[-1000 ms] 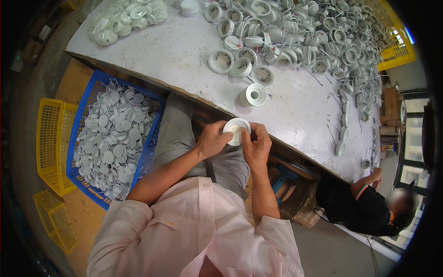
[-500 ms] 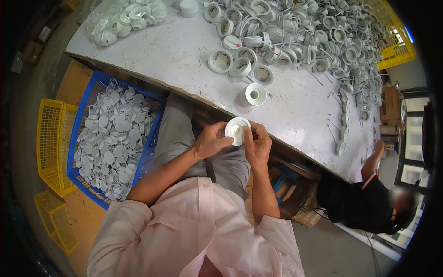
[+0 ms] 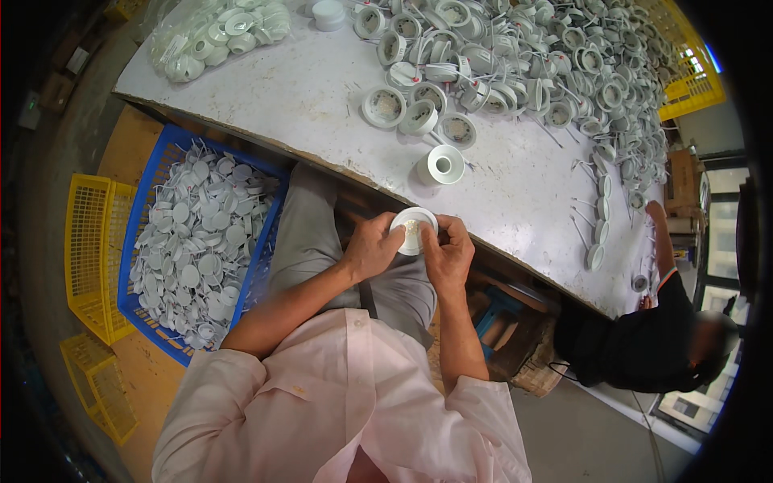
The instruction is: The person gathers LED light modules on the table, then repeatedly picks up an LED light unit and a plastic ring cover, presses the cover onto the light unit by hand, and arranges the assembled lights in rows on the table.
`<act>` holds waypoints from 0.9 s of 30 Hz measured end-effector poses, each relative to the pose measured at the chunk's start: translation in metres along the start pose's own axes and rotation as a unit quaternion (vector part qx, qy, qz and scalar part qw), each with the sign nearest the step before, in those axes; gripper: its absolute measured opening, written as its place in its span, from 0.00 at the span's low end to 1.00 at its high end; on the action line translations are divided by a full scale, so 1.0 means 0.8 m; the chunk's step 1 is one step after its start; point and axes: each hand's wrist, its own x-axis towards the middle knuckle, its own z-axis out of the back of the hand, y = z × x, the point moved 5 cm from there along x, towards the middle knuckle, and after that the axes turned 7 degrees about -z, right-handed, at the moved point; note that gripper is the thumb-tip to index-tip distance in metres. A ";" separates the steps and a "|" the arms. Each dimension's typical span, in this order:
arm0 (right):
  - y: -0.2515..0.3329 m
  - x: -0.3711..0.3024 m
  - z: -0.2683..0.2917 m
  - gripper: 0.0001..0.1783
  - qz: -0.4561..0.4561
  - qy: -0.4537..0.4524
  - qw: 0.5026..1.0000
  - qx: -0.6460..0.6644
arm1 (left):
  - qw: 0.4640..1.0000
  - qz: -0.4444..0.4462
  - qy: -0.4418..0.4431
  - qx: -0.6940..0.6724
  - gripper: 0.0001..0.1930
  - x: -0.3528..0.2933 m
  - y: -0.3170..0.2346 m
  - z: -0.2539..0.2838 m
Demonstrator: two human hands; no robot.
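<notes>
Between my two hands, over my lap at the table edge, is a small round white lamp housing. Its open face is turned up, with a pale speckled disc inside. My left hand grips its left side, and my right hand grips the right. Both thumbs reach over the rim onto the inner face; the fingers beneath are largely hidden. Just beyond, on the table, stands a white cup-shaped piece with a hole in its centre. Farther off lie several similar round housings with pale insides.
A big heap of white wired housings covers the table's far right. A clear bag of white rings lies far left. Beside my left leg sits a blue basket of white discs; yellow crates stand beyond. A co-worker reaches in at right.
Both my thumbs have shifted inward onto the housing's inner face, while the housing stays in place. At right, the co-worker's arm has stretched farther over the table.
</notes>
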 end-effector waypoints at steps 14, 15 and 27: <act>-0.014 0.005 0.003 0.08 -0.013 -0.018 1.000 0.009 | 0.998 0.038 0.043 -0.039 0.14 0.013 -0.001 -0.006; -0.015 0.005 0.004 0.08 -0.012 -0.018 1.000 0.009 | 0.998 0.038 0.043 -0.039 0.14 0.013 0.000 -0.005; -0.037 -0.005 0.006 0.25 -0.178 0.045 0.855 0.485 | 0.971 -0.008 0.074 -0.226 0.17 0.013 -0.027 -0.018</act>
